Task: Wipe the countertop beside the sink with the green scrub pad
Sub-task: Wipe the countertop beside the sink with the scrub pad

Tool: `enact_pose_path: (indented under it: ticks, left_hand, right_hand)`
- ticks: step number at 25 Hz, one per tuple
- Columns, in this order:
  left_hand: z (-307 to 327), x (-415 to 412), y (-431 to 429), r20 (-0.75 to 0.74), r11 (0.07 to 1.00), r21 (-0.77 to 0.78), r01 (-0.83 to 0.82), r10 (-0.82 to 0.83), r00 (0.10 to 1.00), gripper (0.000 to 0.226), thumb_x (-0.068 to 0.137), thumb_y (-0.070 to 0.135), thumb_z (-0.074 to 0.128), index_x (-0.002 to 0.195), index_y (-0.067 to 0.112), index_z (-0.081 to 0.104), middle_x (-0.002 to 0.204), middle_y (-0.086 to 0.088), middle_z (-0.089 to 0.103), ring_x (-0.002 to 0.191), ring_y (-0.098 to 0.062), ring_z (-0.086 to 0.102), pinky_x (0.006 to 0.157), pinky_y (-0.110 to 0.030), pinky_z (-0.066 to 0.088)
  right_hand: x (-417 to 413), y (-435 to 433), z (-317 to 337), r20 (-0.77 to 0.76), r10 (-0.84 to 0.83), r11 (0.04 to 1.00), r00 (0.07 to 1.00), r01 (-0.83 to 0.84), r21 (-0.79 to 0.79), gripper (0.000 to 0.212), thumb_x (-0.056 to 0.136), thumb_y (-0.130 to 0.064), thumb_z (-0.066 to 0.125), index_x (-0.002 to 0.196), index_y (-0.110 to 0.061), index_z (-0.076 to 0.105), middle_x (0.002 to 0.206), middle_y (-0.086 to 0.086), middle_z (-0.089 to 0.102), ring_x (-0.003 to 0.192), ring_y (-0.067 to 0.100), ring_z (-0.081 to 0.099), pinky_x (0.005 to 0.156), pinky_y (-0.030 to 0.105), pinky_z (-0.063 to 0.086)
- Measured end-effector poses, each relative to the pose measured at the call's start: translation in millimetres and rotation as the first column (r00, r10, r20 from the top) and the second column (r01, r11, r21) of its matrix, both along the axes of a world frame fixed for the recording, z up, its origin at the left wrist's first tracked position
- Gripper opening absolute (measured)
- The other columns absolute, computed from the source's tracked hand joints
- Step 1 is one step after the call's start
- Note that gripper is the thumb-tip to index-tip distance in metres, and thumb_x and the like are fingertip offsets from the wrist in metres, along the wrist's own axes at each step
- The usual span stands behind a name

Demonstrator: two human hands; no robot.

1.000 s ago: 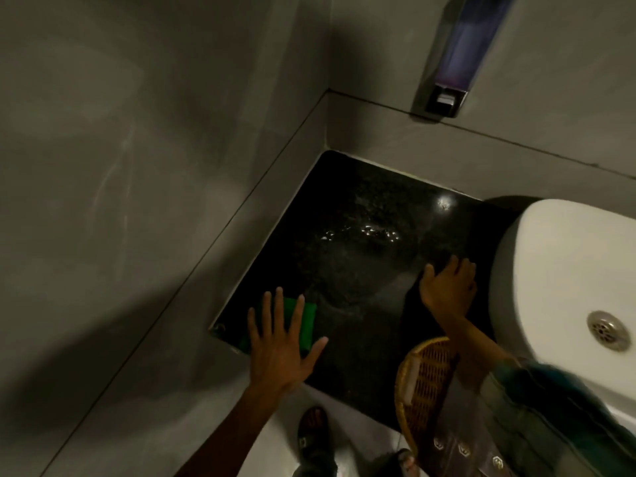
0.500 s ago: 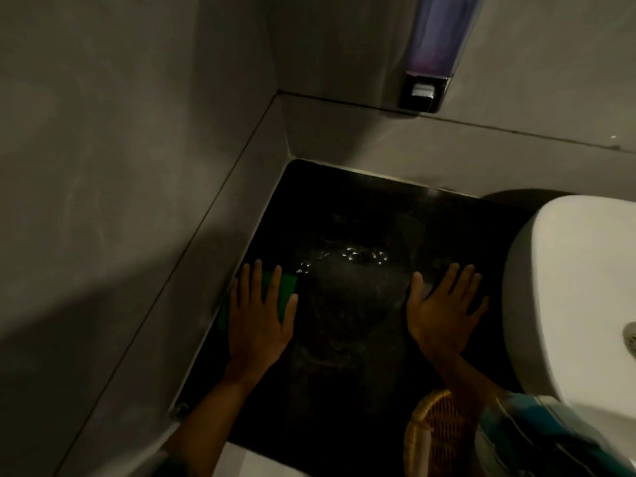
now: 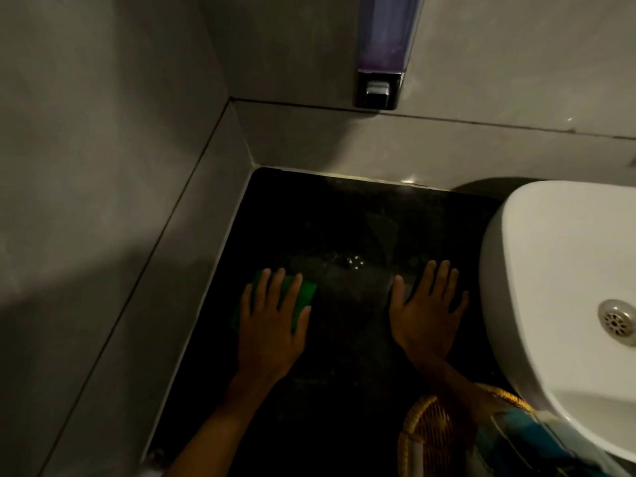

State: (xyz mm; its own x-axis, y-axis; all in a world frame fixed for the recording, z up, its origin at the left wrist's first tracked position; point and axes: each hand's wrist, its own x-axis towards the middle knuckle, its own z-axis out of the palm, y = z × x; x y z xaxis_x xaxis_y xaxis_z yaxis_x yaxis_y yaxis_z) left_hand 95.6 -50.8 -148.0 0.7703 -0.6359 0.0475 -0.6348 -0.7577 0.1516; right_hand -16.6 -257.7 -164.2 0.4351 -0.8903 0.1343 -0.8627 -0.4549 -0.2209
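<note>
A dark, glossy countertop [image 3: 344, 215] fills the corner between two grey tiled walls, left of a white sink [image 3: 550, 270]. A green scrub pad [image 3: 308, 291] lies flat on the counter near the left wall. My left hand [image 3: 270, 325] presses down on the pad with fingers spread, covering most of it. My right hand [image 3: 426, 311] rests flat on the bare counter beside the sink's rim, fingers apart, holding nothing. Wet glints show on the counter between my hands.
A soap dispenser [image 3: 380, 53] hangs on the back wall above the counter. A woven wicker basket [image 3: 433, 438] sits at the counter's front edge under my right forearm. The sink drain [image 3: 617, 321] shows at the far right.
My left hand has pushed the pad from the counter's front left edge further in along the left wall. My right hand has flattened beside the sink. The view has come closer.
</note>
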Motion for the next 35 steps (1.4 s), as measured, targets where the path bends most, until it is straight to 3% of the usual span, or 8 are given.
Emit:
enact_pose_path:
  ticks: [4,14,18,23,27,31,33,35]
  left_hand:
    - [-0.5,44.1,14.0,0.051,0.999,0.008,-0.043,0.043,0.998,0.056,0.094,0.048,0.035,0.142,0.021,0.042,0.15,-0.014,0.044,0.143,-0.035,0.03,0.114,-0.054,0.025]
    - [3.4,179.5,-136.5,-0.01,0.988,-0.025,-0.15,0.149,0.989,0.054,0.096,0.04,0.039,0.142,0.012,0.039,0.148,-0.021,0.04,0.142,-0.04,0.024,0.117,-0.057,0.013]
    - [2.6,116.0,-172.4,-0.007,0.997,-0.012,0.079,-0.079,0.997,0.054,0.095,0.045,0.029,0.143,0.023,0.038,0.153,-0.011,0.04,0.146,-0.032,0.022,0.119,-0.052,0.014]
    - [1.3,20.1,-162.3,0.005,0.908,0.024,0.417,-0.418,0.909,0.052,0.094,0.047,0.029,0.142,0.03,0.04,0.152,-0.005,0.042,0.147,-0.027,0.024,0.121,-0.047,0.016]
    - [0.0,-42.5,-100.3,0.004,0.985,-0.018,0.172,-0.172,0.985,0.053,0.096,0.046,0.033,0.143,0.024,0.038,0.154,-0.01,0.039,0.147,-0.03,0.024,0.12,-0.052,0.02]
    - [12.5,-77.8,-57.7,-0.233,0.985,-0.165,0.049,-0.087,0.968,0.067,0.095,0.063,0.015,0.149,0.025,0.022,0.161,-0.003,0.007,0.151,-0.023,0.003,0.122,-0.046,0.01]
    - [23.6,-33.3,-29.2,-0.185,0.965,-0.258,0.038,-0.088,0.979,0.064,0.097,0.057,0.014,0.146,0.021,0.034,0.16,-0.006,0.02,0.149,-0.024,0.015,0.12,-0.045,0.021]
    - [28.2,22.2,-4.3,-0.096,0.977,-0.214,0.009,-0.03,0.995,0.071,0.096,0.055,0.009,0.141,0.013,0.044,0.155,-0.015,0.033,0.145,-0.034,0.027,0.116,-0.051,0.027]
  right_hand:
    - [2.7,-0.8,2.1,-0.007,-0.012,1.0,1.0,0.012,0.016,0.072,0.092,-0.054,0.03,0.145,-0.005,0.036,0.154,0.018,0.035,0.145,0.033,0.026,0.114,0.058,0.021]
    - [4.6,0.0,3.1,-0.035,-0.023,0.999,0.999,0.024,0.04,0.072,0.092,-0.053,0.036,0.147,-0.006,0.035,0.157,0.015,0.03,0.147,0.032,0.022,0.116,0.058,0.017]
    - [8.1,-1.5,6.5,-0.023,-0.041,0.997,0.999,0.042,0.063,0.066,0.094,-0.047,0.034,0.145,-0.006,0.038,0.156,0.015,0.034,0.146,0.032,0.025,0.115,0.058,0.017]
    - [4.2,-8.3,2.5,0.079,-0.027,0.999,0.997,0.024,0.03,0.051,0.094,-0.026,0.033,0.139,-0.008,0.047,0.151,0.014,0.043,0.142,0.032,0.034,0.113,0.056,0.024]
    - [3.2,-4.9,0.3,0.112,0.012,0.998,0.994,-0.018,0.058,0.048,0.096,-0.022,0.035,0.14,-0.008,0.046,0.152,0.016,0.041,0.144,0.032,0.03,0.115,0.056,0.02]
    - [-0.5,-10.7,25.6,0.178,-0.049,0.957,0.983,-0.004,0.289,0.046,0.099,-0.02,0.04,0.144,-0.011,0.04,0.158,0.013,0.031,0.148,0.027,0.02,0.119,0.051,0.013]
    - [-6.7,0.2,41.6,0.338,0.079,0.936,0.938,-0.187,0.299,0.048,0.099,-0.027,0.042,0.143,-0.008,0.041,0.155,0.015,0.035,0.145,0.03,0.026,0.118,0.053,0.02]
    - [-8.7,38.6,47.8,0.298,0.478,0.824,0.827,-0.539,0.173,0.061,0.097,-0.048,0.034,0.146,-0.013,0.037,0.158,0.008,0.028,0.148,0.027,0.02,0.12,0.052,0.016]
